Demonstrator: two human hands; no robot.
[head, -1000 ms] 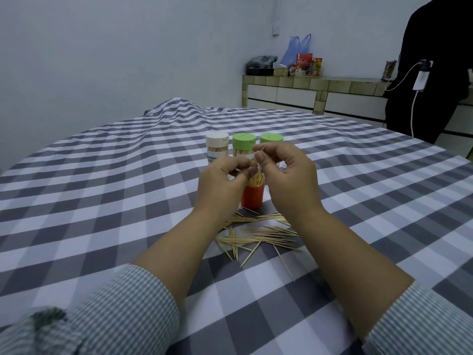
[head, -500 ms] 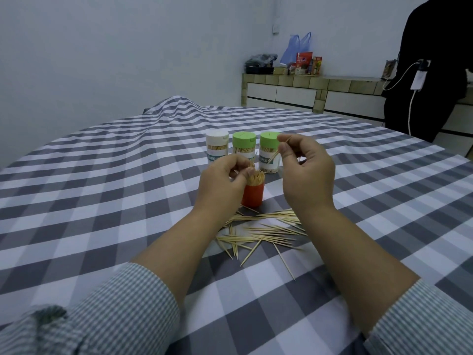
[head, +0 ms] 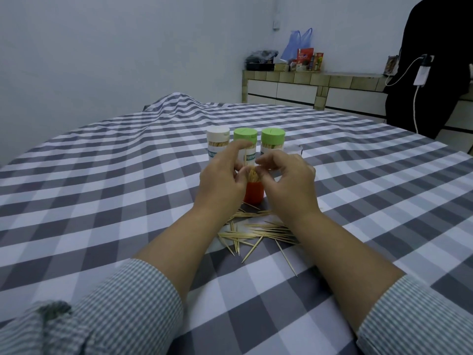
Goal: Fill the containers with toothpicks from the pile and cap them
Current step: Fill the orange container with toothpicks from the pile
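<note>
An orange container (head: 253,192) is shown upright on the checked tablecloth (head: 102,201), uncapped and packed with toothpicks (head: 253,174) whose tips stand above its rim. The left hand (head: 221,179) is held against the container's left side, thumb at the toothpick tips and index finger extended forward; whether anything is pinched cannot be told. The right hand (head: 286,179) is held at the right side with fingers curled over the tips; its hold is likewise unclear. A loose pile of toothpicks (head: 256,230) is spread just in front of the container. Behind it stand one white-capped container (head: 217,144) and two green-capped containers (head: 272,140), with a further lid (head: 294,149) partly hidden.
</note>
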